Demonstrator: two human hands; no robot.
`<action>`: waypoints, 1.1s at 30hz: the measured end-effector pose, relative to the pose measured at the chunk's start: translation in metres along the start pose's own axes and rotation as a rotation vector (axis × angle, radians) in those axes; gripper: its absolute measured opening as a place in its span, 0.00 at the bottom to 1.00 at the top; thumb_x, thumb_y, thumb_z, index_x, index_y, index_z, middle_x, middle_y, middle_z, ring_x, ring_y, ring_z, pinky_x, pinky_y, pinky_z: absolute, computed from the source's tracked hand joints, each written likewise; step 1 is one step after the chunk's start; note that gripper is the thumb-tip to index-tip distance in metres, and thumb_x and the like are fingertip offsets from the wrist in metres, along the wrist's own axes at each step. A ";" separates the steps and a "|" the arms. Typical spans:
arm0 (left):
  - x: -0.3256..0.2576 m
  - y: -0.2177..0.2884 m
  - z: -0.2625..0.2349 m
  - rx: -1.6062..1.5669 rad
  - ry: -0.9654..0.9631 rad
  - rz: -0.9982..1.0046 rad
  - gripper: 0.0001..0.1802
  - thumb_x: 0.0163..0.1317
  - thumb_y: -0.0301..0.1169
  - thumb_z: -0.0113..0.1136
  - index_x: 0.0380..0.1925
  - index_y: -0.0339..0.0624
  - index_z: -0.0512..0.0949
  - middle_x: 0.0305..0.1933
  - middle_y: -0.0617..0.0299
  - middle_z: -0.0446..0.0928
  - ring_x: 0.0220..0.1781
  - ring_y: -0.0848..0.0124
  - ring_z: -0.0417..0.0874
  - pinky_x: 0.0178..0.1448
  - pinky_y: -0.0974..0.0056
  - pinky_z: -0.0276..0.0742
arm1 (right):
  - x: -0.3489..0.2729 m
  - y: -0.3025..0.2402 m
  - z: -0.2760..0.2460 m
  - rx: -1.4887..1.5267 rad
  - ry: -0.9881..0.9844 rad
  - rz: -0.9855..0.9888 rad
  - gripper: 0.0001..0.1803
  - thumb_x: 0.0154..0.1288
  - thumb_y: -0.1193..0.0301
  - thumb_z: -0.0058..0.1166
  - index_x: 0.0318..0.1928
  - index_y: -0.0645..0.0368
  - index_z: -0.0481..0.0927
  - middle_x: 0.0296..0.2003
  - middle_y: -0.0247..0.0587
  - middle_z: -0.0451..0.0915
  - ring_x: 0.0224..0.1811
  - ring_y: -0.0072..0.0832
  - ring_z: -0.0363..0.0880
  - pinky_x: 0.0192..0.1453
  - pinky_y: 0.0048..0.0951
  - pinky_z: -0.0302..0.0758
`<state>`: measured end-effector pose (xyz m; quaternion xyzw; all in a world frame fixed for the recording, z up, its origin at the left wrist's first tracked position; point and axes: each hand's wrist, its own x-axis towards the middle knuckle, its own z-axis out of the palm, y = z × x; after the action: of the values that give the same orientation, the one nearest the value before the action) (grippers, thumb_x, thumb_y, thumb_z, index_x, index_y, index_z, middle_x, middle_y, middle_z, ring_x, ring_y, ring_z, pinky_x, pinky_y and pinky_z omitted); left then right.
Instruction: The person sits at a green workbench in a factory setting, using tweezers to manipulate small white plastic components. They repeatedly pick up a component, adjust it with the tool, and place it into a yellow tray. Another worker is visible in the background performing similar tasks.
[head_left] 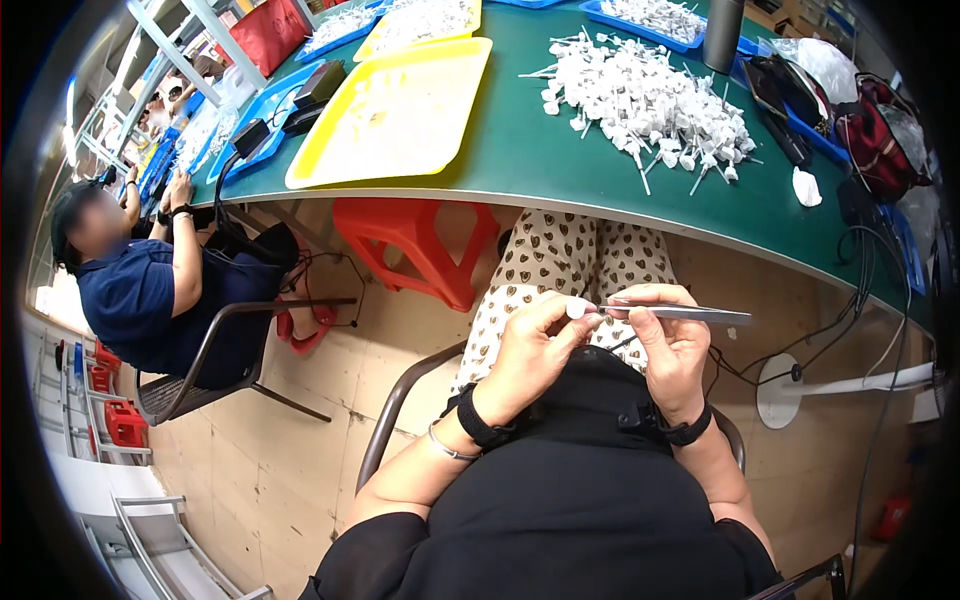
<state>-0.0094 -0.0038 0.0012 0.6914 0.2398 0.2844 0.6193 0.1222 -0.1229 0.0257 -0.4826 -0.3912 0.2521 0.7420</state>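
My left hand (528, 352) pinches a small white plastic part (576, 309) between thumb and fingers, held above my lap. My right hand (668, 338) grips metal tweezers (690, 314). The tweezers lie roughly level, one end meeting the white part and the other pointing right. Both hands are close together below the edge of the green table (520, 160). A heap of white plastic parts with thin stems (650, 100) lies on the table ahead of me.
A yellow tray (400, 110) lies on the table's left, with blue trays (255, 125) beyond. A dark cylinder (722, 35) and bags (880, 130) stand at the right. A red stool (420, 245) is under the table. A person in blue (150, 290) sits on my left. Cables (870, 300) hang at the right.
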 end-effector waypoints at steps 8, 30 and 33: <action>0.003 -0.008 0.001 0.232 -0.057 0.344 0.06 0.73 0.22 0.61 0.47 0.34 0.83 0.38 0.60 0.81 0.39 0.71 0.84 0.44 0.68 0.83 | -0.001 0.006 0.004 -0.159 0.033 -0.034 0.06 0.73 0.80 0.61 0.48 0.68 0.83 0.43 0.41 0.86 0.43 0.24 0.86 0.48 0.25 0.83; 0.002 -0.004 0.002 0.319 0.010 0.456 0.11 0.65 0.17 0.65 0.46 0.40 0.84 0.39 0.54 0.82 0.40 0.57 0.86 0.44 0.59 0.82 | -0.001 0.009 0.003 -0.357 0.010 -0.104 0.04 0.73 0.79 0.62 0.45 0.67 0.84 0.38 0.41 0.86 0.36 0.24 0.87 0.41 0.24 0.82; 0.002 -0.004 0.002 0.324 0.018 0.465 0.12 0.64 0.17 0.65 0.46 0.40 0.84 0.39 0.55 0.82 0.40 0.57 0.86 0.44 0.59 0.82 | -0.001 0.009 0.003 -0.361 0.013 -0.094 0.04 0.73 0.78 0.63 0.45 0.67 0.85 0.38 0.40 0.87 0.35 0.23 0.86 0.41 0.24 0.82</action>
<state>-0.0064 -0.0035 -0.0025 0.8153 0.1226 0.3829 0.4167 0.1189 -0.1187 0.0178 -0.5907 -0.4473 0.1397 0.6569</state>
